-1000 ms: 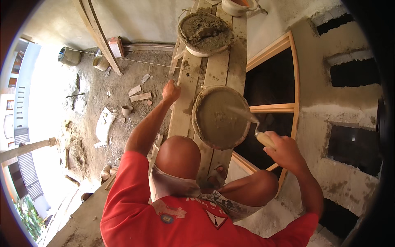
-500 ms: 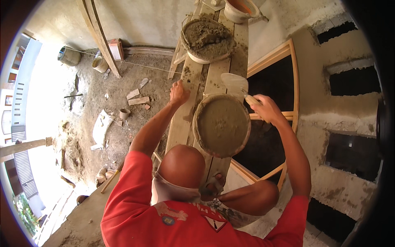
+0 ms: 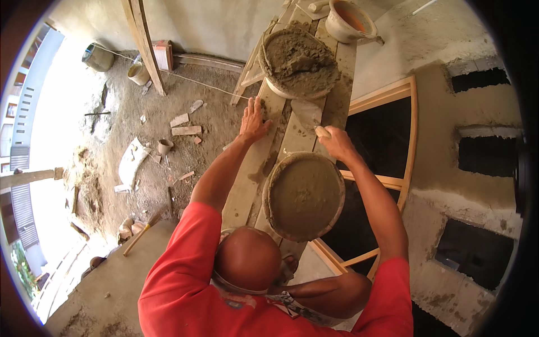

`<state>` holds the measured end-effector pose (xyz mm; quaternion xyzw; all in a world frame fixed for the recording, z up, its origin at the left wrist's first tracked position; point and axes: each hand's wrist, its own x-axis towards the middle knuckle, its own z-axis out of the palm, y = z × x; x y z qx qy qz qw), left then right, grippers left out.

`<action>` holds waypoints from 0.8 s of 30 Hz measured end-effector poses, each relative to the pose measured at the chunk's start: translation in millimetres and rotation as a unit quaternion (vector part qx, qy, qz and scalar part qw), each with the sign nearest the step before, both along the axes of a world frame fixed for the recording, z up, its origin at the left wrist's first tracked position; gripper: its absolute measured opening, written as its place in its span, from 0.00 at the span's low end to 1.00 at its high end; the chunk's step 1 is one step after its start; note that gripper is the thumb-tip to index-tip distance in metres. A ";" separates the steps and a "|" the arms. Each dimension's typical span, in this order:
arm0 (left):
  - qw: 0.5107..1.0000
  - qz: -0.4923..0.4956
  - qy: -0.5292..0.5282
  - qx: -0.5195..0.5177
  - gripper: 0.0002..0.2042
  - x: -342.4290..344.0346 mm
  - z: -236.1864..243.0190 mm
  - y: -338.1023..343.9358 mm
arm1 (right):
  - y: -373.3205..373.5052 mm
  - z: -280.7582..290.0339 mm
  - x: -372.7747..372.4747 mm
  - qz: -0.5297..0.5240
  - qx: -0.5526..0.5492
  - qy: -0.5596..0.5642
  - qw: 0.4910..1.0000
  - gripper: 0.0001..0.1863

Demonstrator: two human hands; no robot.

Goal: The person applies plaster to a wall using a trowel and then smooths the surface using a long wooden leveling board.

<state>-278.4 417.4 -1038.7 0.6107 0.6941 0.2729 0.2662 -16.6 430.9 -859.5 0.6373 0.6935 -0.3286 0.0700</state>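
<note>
My right hand (image 3: 338, 142) is wrapped round the wooden handle of a trowel (image 3: 306, 114). Its wide, pale blade lies over the planks, between two containers of mortar. The nearer one is a round bucket (image 3: 266, 196) filled with smooth, wet grey mortar. Beyond the blade, a basin (image 3: 276, 90) is heaped with thicker, lumpy mortar. My left hand (image 3: 255, 121) rests on the left edge of the plank scaffold (image 3: 247, 168), fingers stretched out and holding nothing.
A pale bucket with an orange inside (image 3: 352, 21) stands at the scaffold's far end. Wooden window frames (image 3: 411, 129) line the right side, beside a rough wall with dark openings. Down on the dirt floor lie brick pieces (image 3: 186, 130), a sack (image 3: 133, 160) and buckets (image 3: 138, 73).
The trowel has moved away from the near bucket's rim toward the far basin, and slightly left. My left hand has gone from curled to spread on the plank. The view has shifted.
</note>
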 end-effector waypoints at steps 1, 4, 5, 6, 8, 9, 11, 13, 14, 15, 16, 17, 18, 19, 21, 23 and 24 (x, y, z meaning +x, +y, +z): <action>1.000 -0.004 0.015 0.000 0.47 4.7 1.8 -2.1 | 0.5 10.0 -7.0 0.002 -0.005 -0.013 1.000 0.24; 0.999 -0.008 0.045 0.003 0.47 14.8 10.8 -4.5 | 1.9 13.7 -20.2 0.042 0.019 -0.052 0.998 0.22; 0.999 -0.002 0.043 0.004 0.47 17.4 14.0 -3.4 | 1.8 13.1 -22.1 0.062 0.032 -0.065 0.995 0.21; 0.999 0.008 0.045 0.006 0.46 14.9 13.2 -3.2 | 1.5 14.7 -27.2 0.073 0.032 -0.068 0.994 0.21; 0.999 -0.001 0.037 0.003 0.47 11.6 10.7 -3.4 | -0.6 18.9 -35.0 0.096 0.032 -0.076 0.992 0.21; 0.999 -0.005 0.033 0.003 0.47 10.7 11.0 -2.4 | -0.9 20.0 -35.4 0.098 0.026 -0.076 0.992 0.21; 0.999 0.001 0.039 -0.013 0.48 9.9 11.4 -1.1 | -2.8 22.4 -33.3 0.102 0.012 -0.078 0.992 0.21; 0.999 0.004 0.037 -0.016 0.48 11.2 9.9 -1.1 | 0.5 33.4 -32.5 0.076 -0.030 -0.083 0.993 0.20; 0.999 0.005 0.036 -0.011 0.48 11.1 9.2 -1.0 | 1.9 38.9 -32.8 0.063 -0.051 -0.085 0.993 0.20; 0.999 0.005 0.035 -0.007 0.49 10.8 8.3 -1.0 | 2.1 43.1 -33.0 0.059 -0.062 -0.083 0.993 0.20; 0.999 0.004 0.032 -0.007 0.49 10.5 7.4 -1.1 | 2.0 46.8 -33.3 0.054 -0.072 -0.080 0.993 0.19; 1.000 0.004 0.030 -0.007 0.49 10.0 6.5 -1.4 | 2.2 49.0 -33.8 0.049 -0.083 -0.078 0.992 0.19; 1.000 0.002 0.027 -0.007 0.49 10.1 6.1 -1.1 | 2.5 50.4 -33.9 0.041 -0.093 -0.073 0.992 0.18; 1.000 0.002 0.027 -0.007 0.49 10.1 5.8 -0.8 | 2.8 51.3 -34.1 0.033 -0.102 -0.068 0.992 0.18; 1.000 0.000 0.027 -0.007 0.49 10.1 5.5 -0.6 | 4.4 50.4 -33.2 0.023 -0.118 -0.053 0.991 0.17; 1.000 -0.001 0.029 -0.009 0.48 10.4 5.7 -1.3 | 9.1 47.1 -29.6 0.019 -0.132 -0.034 0.990 0.17; 1.000 0.000 0.030 -0.010 0.48 9.7 6.0 -0.8 | 10.6 46.4 -27.3 0.017 -0.144 -0.029 0.989 0.17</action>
